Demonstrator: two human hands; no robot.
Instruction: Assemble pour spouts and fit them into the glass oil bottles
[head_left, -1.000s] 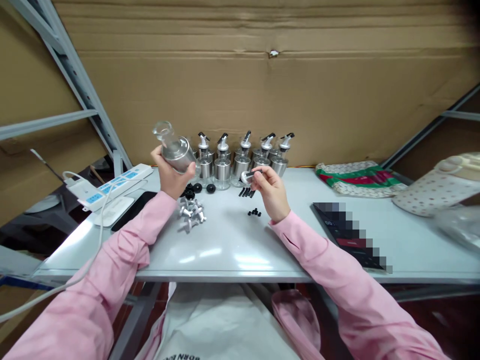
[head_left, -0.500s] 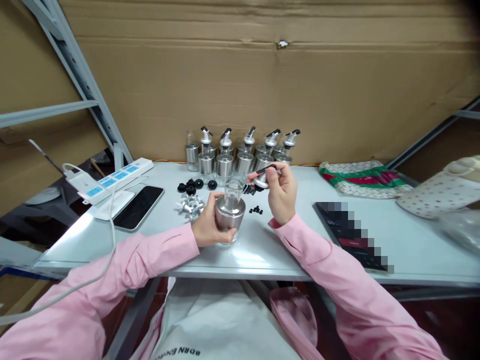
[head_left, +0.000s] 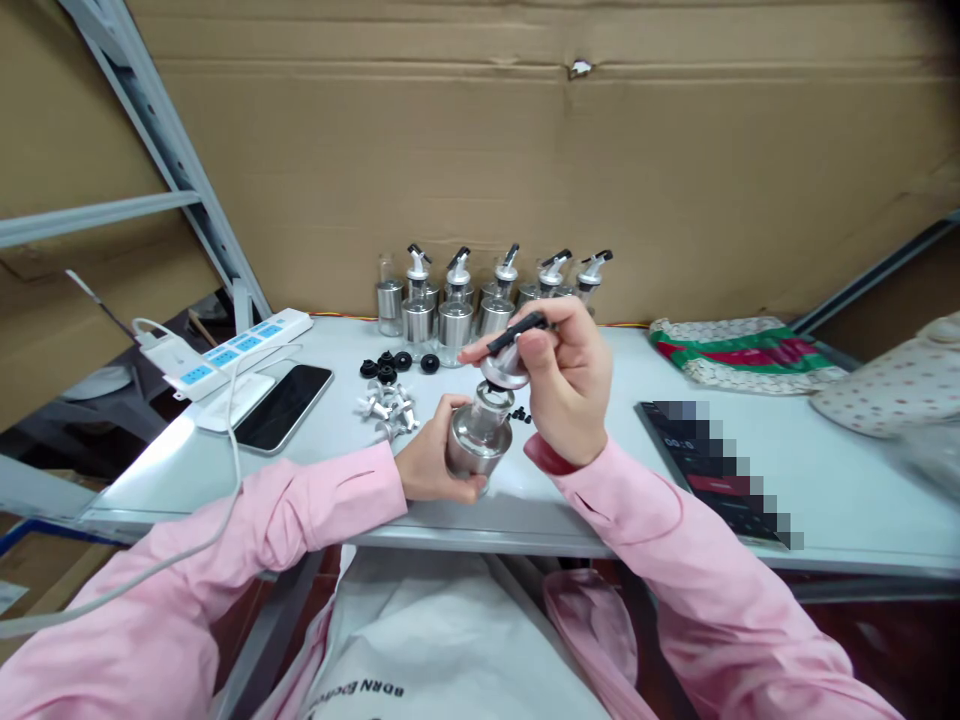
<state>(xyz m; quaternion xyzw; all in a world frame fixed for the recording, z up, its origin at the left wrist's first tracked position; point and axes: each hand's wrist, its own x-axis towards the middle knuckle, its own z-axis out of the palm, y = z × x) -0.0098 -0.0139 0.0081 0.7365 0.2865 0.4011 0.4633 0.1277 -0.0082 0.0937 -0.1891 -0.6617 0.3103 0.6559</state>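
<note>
My left hand (head_left: pixel 439 455) is wrapped round the steel-sleeved glass bottle (head_left: pixel 480 440), which leans a little above the table's front part. In my right hand (head_left: pixel 574 380) is a pour spout (head_left: pixel 506 365), silver with a black flip lever, pinched between thumb and fingers. The spout's underside is right at the bottle's mouth; whether any of it sits inside the neck I cannot tell. Left of the bottle lie silver spout parts (head_left: pixel 388 402) in a loose pile, with black round stoppers (head_left: pixel 386 367) behind them. Small black pieces (head_left: pixel 520 415) show just right of the bottle's neck.
Several similar bottles (head_left: pixel 456 325), most topped with spouts, stand in rows along the cardboard wall (head_left: pixel 420 160). A phone (head_left: pixel 285 408) and a power strip (head_left: pixel 240 350) are at left. On the right lie a dark screen device (head_left: pixel 697 460) and a patterned cloth (head_left: pixel 742 350).
My right hand has brought the spout down and left to the bottle's mouth. The bottle, in my left hand, has tilted and come slightly right. The whole view has shifted a little.
</note>
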